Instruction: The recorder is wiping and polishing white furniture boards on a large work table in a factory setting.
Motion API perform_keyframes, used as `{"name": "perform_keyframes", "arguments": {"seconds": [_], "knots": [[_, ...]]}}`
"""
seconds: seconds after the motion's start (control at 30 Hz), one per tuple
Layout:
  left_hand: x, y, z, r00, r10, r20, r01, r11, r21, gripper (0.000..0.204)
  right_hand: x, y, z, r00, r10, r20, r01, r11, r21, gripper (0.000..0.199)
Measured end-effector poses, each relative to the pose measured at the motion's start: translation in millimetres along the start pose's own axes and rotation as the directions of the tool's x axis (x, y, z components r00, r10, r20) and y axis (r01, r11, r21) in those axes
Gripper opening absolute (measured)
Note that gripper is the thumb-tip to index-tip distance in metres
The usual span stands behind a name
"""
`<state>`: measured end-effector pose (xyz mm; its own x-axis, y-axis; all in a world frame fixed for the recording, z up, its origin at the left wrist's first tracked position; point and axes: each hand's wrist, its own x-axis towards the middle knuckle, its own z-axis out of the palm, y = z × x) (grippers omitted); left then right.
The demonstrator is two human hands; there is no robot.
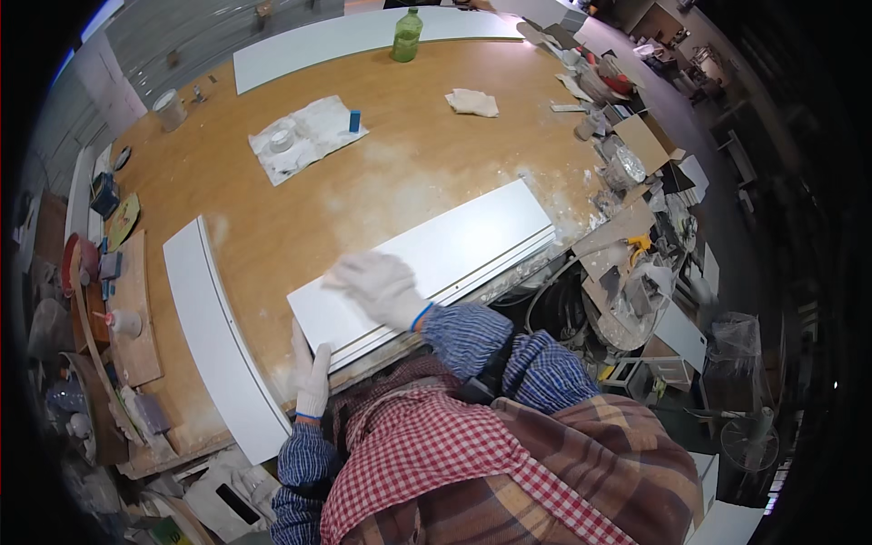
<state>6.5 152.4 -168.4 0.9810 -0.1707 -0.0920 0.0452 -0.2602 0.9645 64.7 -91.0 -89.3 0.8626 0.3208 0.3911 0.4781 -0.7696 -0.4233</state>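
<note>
Far left: a plain wooden board [141, 263] along the tabletop's edge, a white squeeze bottle [125, 322] with a pinkish tip standing on it. Next, a long white panel [218, 331], bare side up on the brown tabletop [245, 245], well apart from the piece I'm at, its near end by my left wrist.

My left hand [312, 377], white-gloved, at the near left corner of the grooved white panel [481, 232]. Fingers straightened along its short end, thumb set apart from them beside the corner; hand not closed. This panel lies flat at the bench's near edge, slanting up to the right, its grooved long side toward me.

Beyond it: a white sheet [309, 123] bearing a small round tub [281, 140] and a blue block [355, 120].

My right hand [381, 286], gloved too, lies over the panel's left half, panel beneath it, most of its length running out to the right. Fingers blurred; a beige patch at their tips, grip on it impossible to tell.

Farther right, across the bench: green bottle [407, 36], folded cream cloth [472, 102].
</note>
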Motion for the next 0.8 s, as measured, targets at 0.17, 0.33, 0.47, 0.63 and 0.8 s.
{"name": "perform_keyframes", "arguments": {"seconds": [0.17, 0.33, 0.47, 0.63, 0.8], "knots": [[1.0, 12.2, 0.4, 0.999, -0.018, 0.043, 0.019, 1.0, -0.011, 0.079, -58.9, 146.8, -63.7, 0.931, 0.116, -0.345, -0.254, 0.887, -0.386, 0.025], [-3.3, 12.0, -6.0, 0.998, -0.039, 0.046, 0.038, 0.999, 0.021, 0.08, -94.2, 228.9, -98.4, 0.787, 0.325, -0.524, -0.601, 0.594, -0.535, 0.034], [-5.4, 5.0, -15.1, 0.994, -0.104, 0.027, 0.098, 0.98, 0.174, 0.087, -55.5, 181.5, -76.2, 0.719, 0.615, -0.324, -0.686, 0.552, -0.475, 0.032], [4.3, 13.4, -15.5, 0.98, -0.104, 0.172, 0.043, 0.944, 0.326, 0.135, -16.9, 61.6, -24.8, 0.954, 0.251, -0.163, -0.288, 0.916, -0.278, 0.031], [7.7, 42.3, -11.8, 0.979, -0.129, 0.156, 0.061, 0.921, 0.384, 0.137, 6.5, -34.0, 19.3, 0.989, -0.148, 0.025, 0.148, 0.989, 0.01, 0.038]]}}
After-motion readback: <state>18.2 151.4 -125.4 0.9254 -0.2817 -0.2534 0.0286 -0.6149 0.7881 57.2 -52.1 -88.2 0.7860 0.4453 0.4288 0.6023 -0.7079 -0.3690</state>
